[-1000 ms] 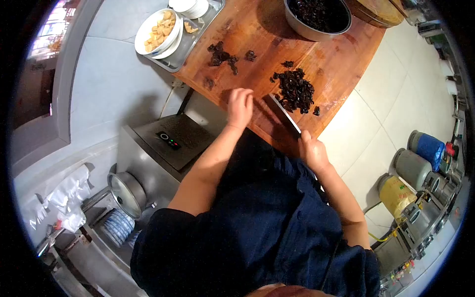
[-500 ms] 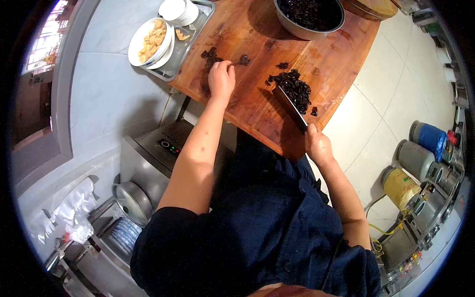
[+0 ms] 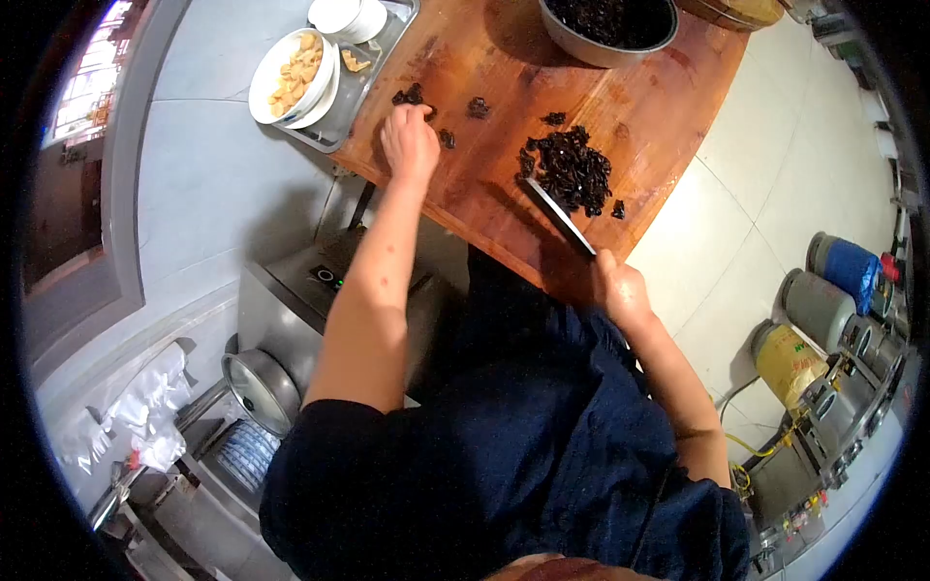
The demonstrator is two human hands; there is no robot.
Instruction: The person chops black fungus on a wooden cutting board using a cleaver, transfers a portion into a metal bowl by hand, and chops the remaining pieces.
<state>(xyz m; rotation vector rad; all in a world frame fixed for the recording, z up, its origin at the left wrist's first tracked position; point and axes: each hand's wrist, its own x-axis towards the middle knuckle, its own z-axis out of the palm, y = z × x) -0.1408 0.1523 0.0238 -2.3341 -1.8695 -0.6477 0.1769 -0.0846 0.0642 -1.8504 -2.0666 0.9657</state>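
My left hand (image 3: 410,142) is at the left side of the wooden board, its fingers bent and closed at a small clump of black wood ear fungus (image 3: 412,95). The fingertips partly cover the clump. In my right hand (image 3: 622,289), wrapped round the handle, is a cleaver (image 3: 560,215). Its blade stands on edge, just beside the lower left of a larger pile of cut black fungus (image 3: 572,167). Loose bits of fungus (image 3: 478,107) lie between the pile and my left hand.
A metal bowl of black fungus (image 3: 610,53) stands at the board's (image 3: 504,194) far edge. Left of the board, a metal tray (image 3: 341,131) holds a bowl of tan pieces (image 3: 291,85) and stacked white dishes (image 3: 354,19). Gas cylinders (image 3: 790,360) stand at right.
My left hand has moved left and slightly back to the clump, leaving a bit of fungus on the board. The cleaver has moved slightly left, away from the pile.
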